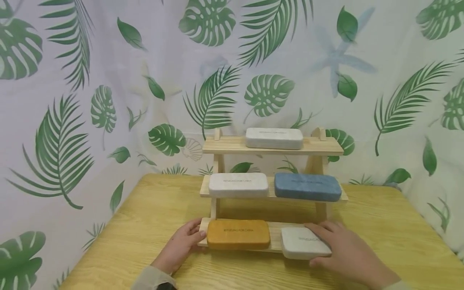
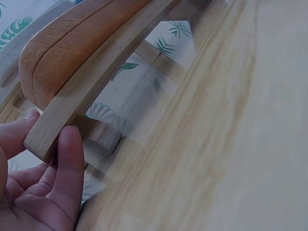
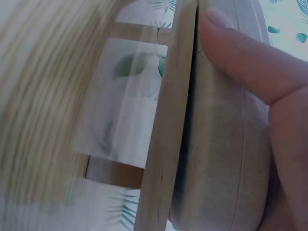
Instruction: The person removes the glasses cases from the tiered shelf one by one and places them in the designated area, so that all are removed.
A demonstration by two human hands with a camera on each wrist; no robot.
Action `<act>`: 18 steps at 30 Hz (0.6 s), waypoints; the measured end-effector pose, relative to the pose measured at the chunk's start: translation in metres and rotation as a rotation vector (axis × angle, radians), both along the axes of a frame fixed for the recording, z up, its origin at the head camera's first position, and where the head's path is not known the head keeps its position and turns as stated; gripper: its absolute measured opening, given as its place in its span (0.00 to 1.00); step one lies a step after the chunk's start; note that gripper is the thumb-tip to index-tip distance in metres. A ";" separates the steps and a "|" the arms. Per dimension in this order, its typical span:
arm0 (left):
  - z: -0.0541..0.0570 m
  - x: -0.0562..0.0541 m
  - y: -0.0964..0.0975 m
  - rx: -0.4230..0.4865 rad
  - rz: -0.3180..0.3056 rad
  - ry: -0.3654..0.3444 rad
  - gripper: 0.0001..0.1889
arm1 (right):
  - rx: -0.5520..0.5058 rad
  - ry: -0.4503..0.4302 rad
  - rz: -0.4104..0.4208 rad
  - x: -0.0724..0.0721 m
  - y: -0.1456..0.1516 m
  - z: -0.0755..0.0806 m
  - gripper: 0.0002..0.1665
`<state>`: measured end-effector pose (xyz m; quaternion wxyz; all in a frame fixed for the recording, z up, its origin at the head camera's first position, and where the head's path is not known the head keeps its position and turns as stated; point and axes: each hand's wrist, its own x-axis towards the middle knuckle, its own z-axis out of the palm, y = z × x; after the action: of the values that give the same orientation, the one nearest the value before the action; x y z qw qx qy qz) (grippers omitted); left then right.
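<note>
My right hand (image 1: 346, 251) grips the right end of a white glasses case (image 1: 299, 243) at the right of the lowest board of a three-tier wooden rack (image 1: 275, 233). That case sits slightly askew, jutting past the board's front edge. In the right wrist view, the thumb lies along the side of the white case (image 3: 221, 134). Over at the left, my left hand (image 1: 183, 243) holds the end of the same board, which the left wrist view shows pinched between thumb and fingers. Beside it an orange glasses case (image 1: 238, 234) rests on the board.
On the middle tier are a white glasses case (image 1: 238, 185) and a blue one (image 1: 307, 187). A light grey case (image 1: 274, 138) lies on the top tier. The rack stands on a wood-grain table (image 1: 137, 225) before a leaf-patterned cloth backdrop (image 1: 145, 104).
</note>
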<state>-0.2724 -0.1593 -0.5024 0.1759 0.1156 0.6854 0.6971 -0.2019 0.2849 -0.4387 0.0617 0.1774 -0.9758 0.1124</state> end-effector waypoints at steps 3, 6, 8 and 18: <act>-0.001 -0.001 0.000 0.015 -0.010 0.003 0.39 | -0.006 -0.006 -0.003 0.002 0.005 0.004 0.55; -0.001 -0.001 0.000 0.020 -0.006 0.010 0.38 | -0.013 -0.007 -0.008 0.004 0.015 0.009 0.55; -0.001 -0.001 0.000 0.021 -0.009 0.020 0.37 | -0.012 -0.013 -0.023 0.005 0.023 0.012 0.55; 0.001 0.001 0.000 0.014 -0.015 0.028 0.36 | 0.003 -0.003 -0.071 0.008 0.068 0.017 0.59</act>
<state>-0.2710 -0.1596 -0.5014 0.1708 0.1317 0.6820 0.6988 -0.1939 0.3527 -0.4218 0.0639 0.1423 -0.9817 0.1089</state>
